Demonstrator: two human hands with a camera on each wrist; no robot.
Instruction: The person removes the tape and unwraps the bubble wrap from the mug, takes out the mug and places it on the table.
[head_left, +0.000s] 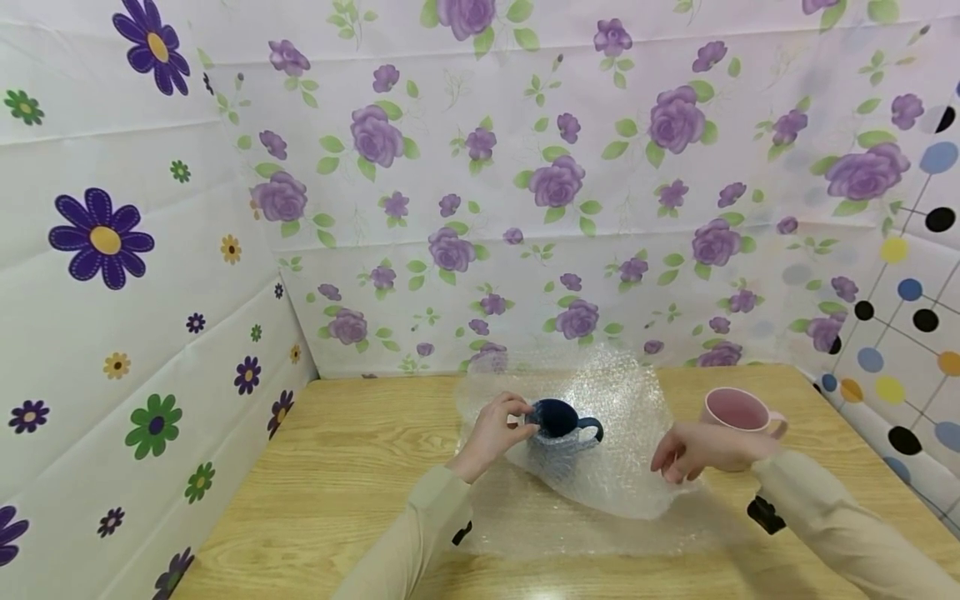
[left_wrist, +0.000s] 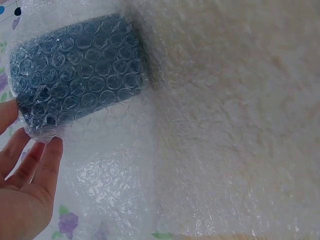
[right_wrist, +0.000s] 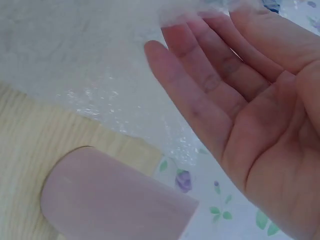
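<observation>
A dark blue mug (head_left: 555,419) stands on a sheet of bubble wrap (head_left: 622,458), mouth up, its handle pointing right. My left hand (head_left: 489,432) pinches the mug's left rim with thumb and fingertips. In the left wrist view, a layer of bubble wrap (left_wrist: 105,185) covers the mug's side (left_wrist: 82,70), and the left fingers (left_wrist: 47,165) meet wrap and rim together. Right of the mug, my right hand (head_left: 701,450) grips the edge of the sheet. The right wrist view shows its fingertips partly hidden at the wrap.
A pink mug (head_left: 738,410) stands on the wooden table (head_left: 360,475) behind the right forearm, handle to the right. The wrap spreads over the table's middle. Flower-printed cloth (head_left: 510,208) hangs behind the table, and dotted cloth (head_left: 911,358) lines the right side.
</observation>
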